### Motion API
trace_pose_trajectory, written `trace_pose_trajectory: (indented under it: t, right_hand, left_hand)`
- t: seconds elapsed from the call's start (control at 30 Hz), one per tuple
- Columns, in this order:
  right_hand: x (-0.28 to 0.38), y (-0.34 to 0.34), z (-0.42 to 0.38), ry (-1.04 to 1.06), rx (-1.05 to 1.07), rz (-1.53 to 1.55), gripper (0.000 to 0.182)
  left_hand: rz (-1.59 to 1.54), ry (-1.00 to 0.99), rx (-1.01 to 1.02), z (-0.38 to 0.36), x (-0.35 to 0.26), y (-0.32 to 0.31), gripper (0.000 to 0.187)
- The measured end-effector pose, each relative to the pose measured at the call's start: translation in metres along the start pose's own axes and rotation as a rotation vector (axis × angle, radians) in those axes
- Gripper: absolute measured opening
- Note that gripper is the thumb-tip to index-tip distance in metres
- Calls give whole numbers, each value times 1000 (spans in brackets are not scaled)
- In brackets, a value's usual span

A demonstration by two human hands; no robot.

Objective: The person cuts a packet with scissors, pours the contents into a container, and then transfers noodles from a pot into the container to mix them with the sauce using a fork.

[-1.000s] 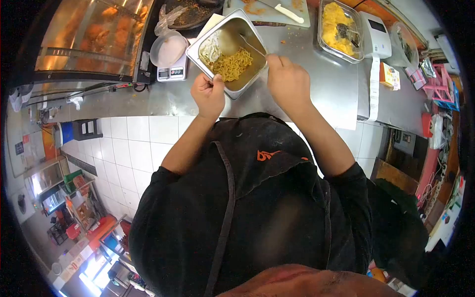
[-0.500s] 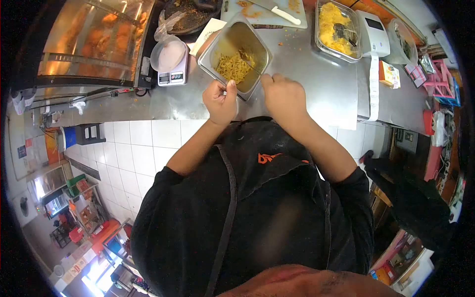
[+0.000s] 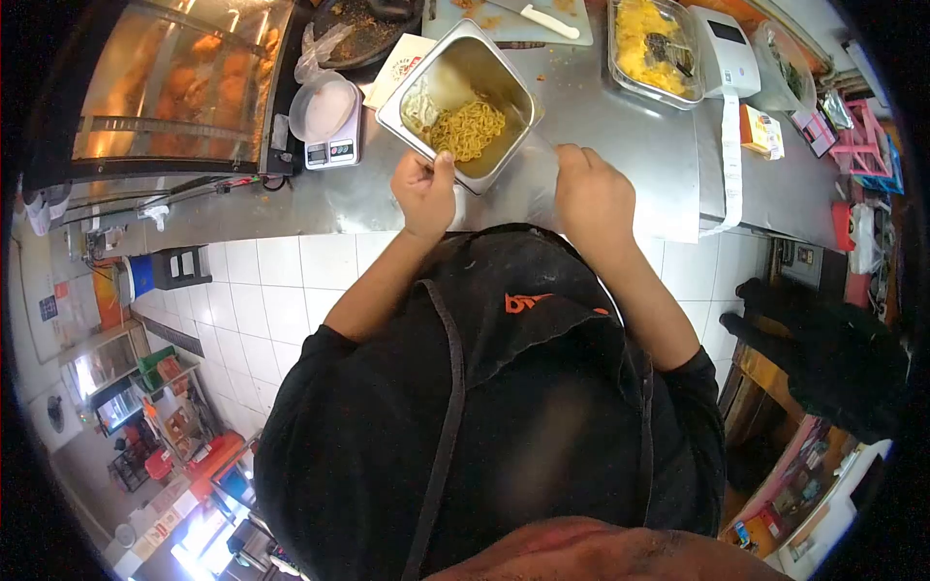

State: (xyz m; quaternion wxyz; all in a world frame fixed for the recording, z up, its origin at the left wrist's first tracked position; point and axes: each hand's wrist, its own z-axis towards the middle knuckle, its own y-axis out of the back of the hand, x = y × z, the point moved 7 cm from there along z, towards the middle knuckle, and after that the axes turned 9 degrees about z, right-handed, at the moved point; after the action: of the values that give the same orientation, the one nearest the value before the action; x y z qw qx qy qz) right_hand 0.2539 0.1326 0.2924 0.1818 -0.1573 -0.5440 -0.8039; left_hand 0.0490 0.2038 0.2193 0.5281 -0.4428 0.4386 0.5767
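Note:
A deep steel pan (image 3: 386, 112) of yellow noodles (image 3: 469, 132) is tilted toward me over the counter's front part. My left hand (image 3: 424, 194) is closed on its near left rim, thumb on top. My right hand (image 3: 595, 194) is in a fist just right of the pan, apart from its wall. From this fist a thin, blurred utensil (image 3: 544, 143) points toward the pan's right side; its kind cannot be made out. The noodles lie bunched on the bottom, with pale smears on the pan's inner left wall.
Left of the pan, a kitchen scale (image 3: 332, 153) carries a plastic tub (image 3: 323, 108). Behind are a dark round pan (image 3: 366, 37) and a knife (image 3: 550, 21) on a cutting board (image 3: 455, 12). A tray of yellow food (image 3: 651, 50) and a receipt printer (image 3: 727, 56) stand right. A dark-clothed person (image 3: 823, 339) is at right.
My right hand has moved right and slightly down, away from the pan, drawing the utensil out of the noodles. The pan has turned and tilted a little, showing more noodles.

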Motion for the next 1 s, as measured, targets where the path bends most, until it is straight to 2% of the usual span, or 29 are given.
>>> trace_pose_trajectory:
  t: [0.13,0.23,0.4,0.47,0.53,0.57,0.6,0.67,0.73,0.8,0.87,0.93,1.0]
  right_hand:
    - [-5,24,-16,87,-139,121,18]
    - [-26,22,-44,-37,-47,180,16]
    - [-53,4,-78,-119,-39,226,15]
    - [-51,-3,-82,-111,-49,232,17]
    - [-58,-9,-89,-193,-64,323,18]
    - [-63,-14,-92,-240,-94,409,18]
    - [-69,-20,-96,-290,-121,495,19]
    - [-81,-33,-100,-307,-110,514,19]
    - [-80,-38,-95,-442,-44,563,18]
    - [-77,-44,-89,-386,-102,599,18]
    - [-50,-34,-70,-387,-118,582,18]
    - [-33,-29,-55,-341,-173,581,18]
    - [-19,-34,-45,-242,-263,619,18]
  left_hand:
    - [-87,170,-21,14,23,3,15]
    - [-164,241,25,19,68,10,11]
    - [-210,404,73,24,90,9,9]
    - [-92,448,139,24,121,16,10]
    - [5,507,155,28,110,14,9]
    - [168,500,199,30,109,17,8]
    - [180,507,260,29,114,16,7]
    - [-38,532,311,24,125,7,7]
    - [56,537,332,24,153,12,6]
    - [-95,574,429,27,135,7,11]
    - [411,640,725,38,110,29,29]
    - [1009,292,960,58,122,56,47]
    - [968,47,914,75,34,105,57]
